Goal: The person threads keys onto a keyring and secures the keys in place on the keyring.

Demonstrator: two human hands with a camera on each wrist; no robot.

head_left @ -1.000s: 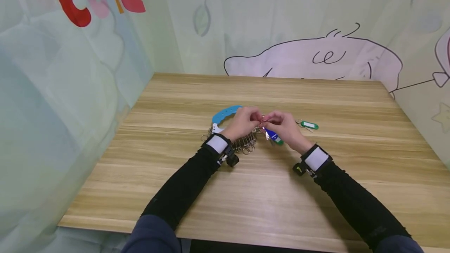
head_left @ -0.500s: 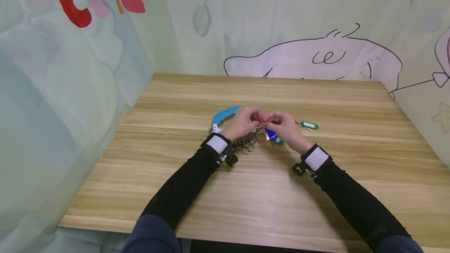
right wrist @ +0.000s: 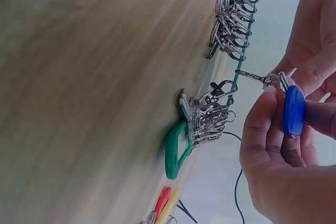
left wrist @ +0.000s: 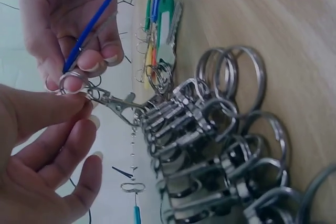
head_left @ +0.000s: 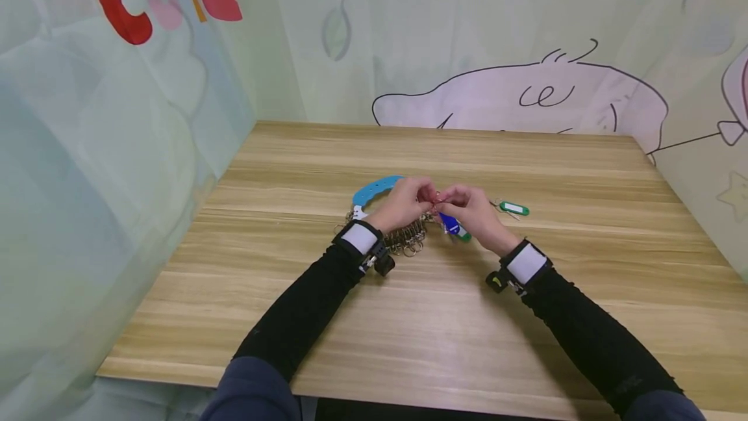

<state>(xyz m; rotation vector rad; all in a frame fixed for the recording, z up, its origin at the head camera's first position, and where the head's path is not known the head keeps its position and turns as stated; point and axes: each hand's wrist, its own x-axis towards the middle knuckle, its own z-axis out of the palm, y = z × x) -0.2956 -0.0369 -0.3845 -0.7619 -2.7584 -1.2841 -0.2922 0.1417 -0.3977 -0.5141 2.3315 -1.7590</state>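
Observation:
In front of me both hands meet over the table. My left hand (head_left: 403,203) pinches a metal split ring (left wrist: 73,81) between thumb and index finger. The ring hangs on a small snap hook (left wrist: 118,106) clipped to the blue-and-white hoop (head_left: 374,188). My right hand (head_left: 478,218) holds a blue key tag (right wrist: 294,111) right at that ring, its fingers curled around the tag in the right wrist view. Several more snap hooks with rings (left wrist: 244,77) hang along the hoop below my left hand. My fingers partly hide where tag and ring meet.
A green key tag (head_left: 514,208) with a key lies on the wooden table (head_left: 409,343) right of my right hand. Another green tag (right wrist: 176,150) sits among the hooks. Red (right wrist: 163,202) and yellow tags (right wrist: 169,205) show farther off in the right wrist view. Printed cloth walls stand behind.
Both hands stay almost in place at the ring. The blue key tag has turned slightly below the right fingers.

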